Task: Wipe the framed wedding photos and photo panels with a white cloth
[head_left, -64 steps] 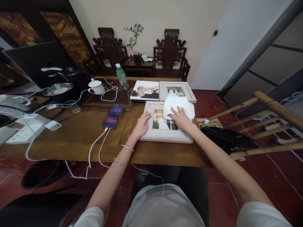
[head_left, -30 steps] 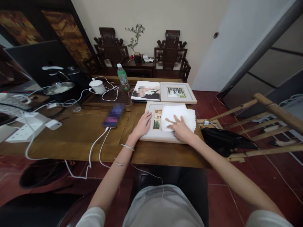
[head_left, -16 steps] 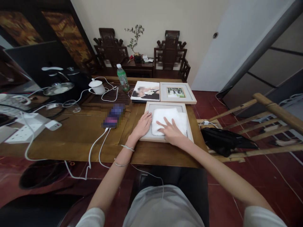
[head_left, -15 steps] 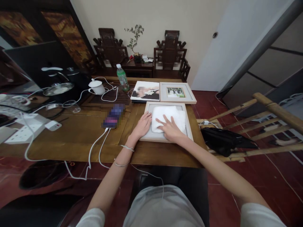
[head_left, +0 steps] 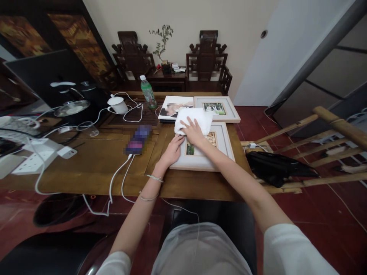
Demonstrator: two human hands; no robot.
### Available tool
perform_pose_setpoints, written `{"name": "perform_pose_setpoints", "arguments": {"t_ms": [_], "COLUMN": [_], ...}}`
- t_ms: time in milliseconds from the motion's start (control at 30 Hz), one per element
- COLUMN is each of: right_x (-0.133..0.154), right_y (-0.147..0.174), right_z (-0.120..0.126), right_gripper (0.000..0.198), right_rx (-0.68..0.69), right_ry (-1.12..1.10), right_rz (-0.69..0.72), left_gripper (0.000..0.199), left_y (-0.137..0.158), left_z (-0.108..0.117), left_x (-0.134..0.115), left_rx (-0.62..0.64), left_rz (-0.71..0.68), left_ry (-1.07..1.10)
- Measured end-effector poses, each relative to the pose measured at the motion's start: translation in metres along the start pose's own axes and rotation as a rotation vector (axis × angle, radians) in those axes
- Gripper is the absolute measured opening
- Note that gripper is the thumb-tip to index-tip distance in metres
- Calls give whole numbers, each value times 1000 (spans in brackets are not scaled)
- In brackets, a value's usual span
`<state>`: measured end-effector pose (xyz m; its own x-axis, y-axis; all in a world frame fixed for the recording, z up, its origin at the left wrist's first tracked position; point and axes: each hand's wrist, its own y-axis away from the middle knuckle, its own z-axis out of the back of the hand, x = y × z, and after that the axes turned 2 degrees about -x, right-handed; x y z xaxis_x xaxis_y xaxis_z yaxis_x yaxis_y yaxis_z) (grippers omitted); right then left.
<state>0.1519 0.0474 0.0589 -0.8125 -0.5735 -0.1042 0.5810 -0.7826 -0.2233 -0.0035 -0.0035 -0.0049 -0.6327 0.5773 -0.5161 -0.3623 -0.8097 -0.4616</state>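
A light wood picture frame (head_left: 228, 152) with a pale mat lies flat near the table's front edge. A folded white cloth (head_left: 197, 114) covers its far side, leaving part of a photo showing. My right hand (head_left: 192, 131) presses on the cloth from above with fingers spread. At the frame's left edge rests my left hand (head_left: 172, 151), its fingers stretched out and touching the edge near the cloth. Behind the cloth sit a second framed photo (head_left: 215, 108) and a flat picture panel (head_left: 169, 109) on a dark thing.
Left on the wooden table (head_left: 94, 172) are a phone (head_left: 139, 139) with cables, a green bottle (head_left: 148, 93), a lidded white cup (head_left: 117, 105), a clear plastic cup (head_left: 88, 129) and a power strip (head_left: 34, 160). A bamboo chair (head_left: 338, 128) with a black bag (head_left: 275, 168) stands right.
My right hand and the cloth have slid away from me and to the left, uncovering part of the photo in the near frame. My left hand stays at the frame's left edge.
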Motion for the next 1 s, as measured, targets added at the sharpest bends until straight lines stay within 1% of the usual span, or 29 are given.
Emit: {"name": "perform_pose_setpoints", "arguments": {"t_ms": [100,233,367,467,567,633,733,867,933,1000], "right_x": [-5,-26,-55,-77,-86,-80,-55,-17,-2,10], "right_y": [7,25,53,76,99,114,139,166,171,167], "right_z": [-2,3,16,29,41,48,57,73,77,76], "right_gripper": [47,42,44,46,49,49,50,59,63,63], "right_rx": [15,36,91,152,200,229,274,349,348,318], "right_ry": [27,91,168,220,249,238,167,-51,-149,-197], "right_rz": [-58,-89,-152,-239,-292,-263,-186,-27,57,113], "left_gripper": [48,49,49,49,50,49,49,50,47,43], "left_y": [0,1,2,1,1,1,1,1,-1,-2], "left_z": [1,0,-3,-4,-4,-3,-2,-1,0,2], "left_x": [1,1,1,1,0,-2,-3,-6,-10,-16], "left_rx": [1,-14,-37,-43,-43,-38,-25,-16,-14,-2], "left_rz": [-31,-41,-36,-34,-32,-29,-14,15,42,91], "left_ry": [33,62,60,62,64,55,34,30,34,40]}}
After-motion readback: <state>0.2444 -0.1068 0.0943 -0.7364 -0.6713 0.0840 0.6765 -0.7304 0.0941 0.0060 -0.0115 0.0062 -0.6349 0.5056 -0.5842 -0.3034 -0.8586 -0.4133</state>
